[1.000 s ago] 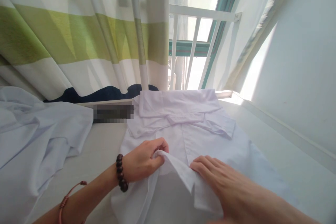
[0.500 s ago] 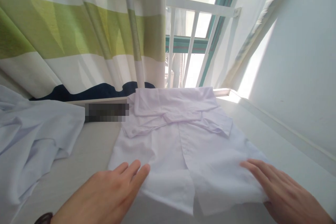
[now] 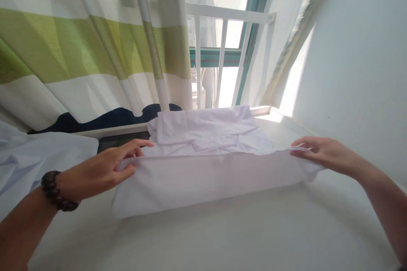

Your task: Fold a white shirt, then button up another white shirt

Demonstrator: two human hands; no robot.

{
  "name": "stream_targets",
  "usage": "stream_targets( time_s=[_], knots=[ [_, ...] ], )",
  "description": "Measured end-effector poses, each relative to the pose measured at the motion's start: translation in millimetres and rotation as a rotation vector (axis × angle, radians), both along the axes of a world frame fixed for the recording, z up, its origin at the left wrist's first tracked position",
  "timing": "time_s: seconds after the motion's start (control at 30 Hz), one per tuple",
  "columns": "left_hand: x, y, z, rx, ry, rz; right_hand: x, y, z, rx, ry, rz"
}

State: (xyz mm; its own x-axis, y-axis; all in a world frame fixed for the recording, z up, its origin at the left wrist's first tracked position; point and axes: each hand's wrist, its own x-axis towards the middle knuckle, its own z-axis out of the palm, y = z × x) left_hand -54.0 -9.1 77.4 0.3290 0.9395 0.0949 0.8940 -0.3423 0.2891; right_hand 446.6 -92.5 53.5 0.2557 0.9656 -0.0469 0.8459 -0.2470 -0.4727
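A white shirt (image 3: pixel 210 182) lies on a pale surface, its near part lifted and folded back toward its far end. My left hand (image 3: pixel 117 167), with a dark beaded bracelet (image 3: pixel 59 190) at the wrist, pinches the left end of the raised edge. On the other side, my right hand (image 3: pixel 321 152) pinches the right end of the same edge. The cloth hangs stretched between both hands. Beyond it, the shirt's far part shows a flat folded band with creases; the front opening is hidden under the lifted cloth.
More white cloth (image 3: pixel 47 152) is heaped at the left. A dark flat object (image 3: pixel 117 140) lies behind my left hand. Along the back hang white and green curtains (image 3: pixel 101 46), beside a white railing (image 3: pixel 229 12) before a window. A plain wall (image 3: pixel 359 72) rises at the right.
Both hands moved from resting over the shirt's near part to gripping its near edge. That edge is now raised and carried away from me, over the rest of the shirt.
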Motion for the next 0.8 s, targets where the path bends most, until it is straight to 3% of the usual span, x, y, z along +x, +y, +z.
stream_targets(
  time_s=[0.1, 0.27, 0.37, 0.5, 0.57, 0.7, 0.8],
  knots=[
    [-4, 21, -17.0, -0.132, -0.054, -0.008, 24, 25, -7.0, -0.202, 0.159, 0.085],
    [-19, 30, -43.3, -0.230, -0.186, 0.008, 36, 16, -26.5, -0.180, 0.441, 0.075],
    [-17, 25, -40.4, -0.228, -0.265, -0.020, 36, 2, -36.8, -0.151, 0.535, 0.146],
    [-16, 19, -27.1, -0.215, -0.297, -0.099, 37, -7, -47.4, 0.079, 0.720, 0.061],
    [-19, 19, -25.2, -0.194, -0.215, -0.108, 36, -8, -53.3, 0.079, 0.772, 0.013],
    [-14, 22, -31.6, -0.193, -0.023, -0.187, 37, 0, -65.9, 0.026, 0.656, -0.128],
    [12, 23, -33.3, -0.182, 0.135, -0.319, 33, 13, -65.5, 0.235, 0.299, -0.215]
  ],
)
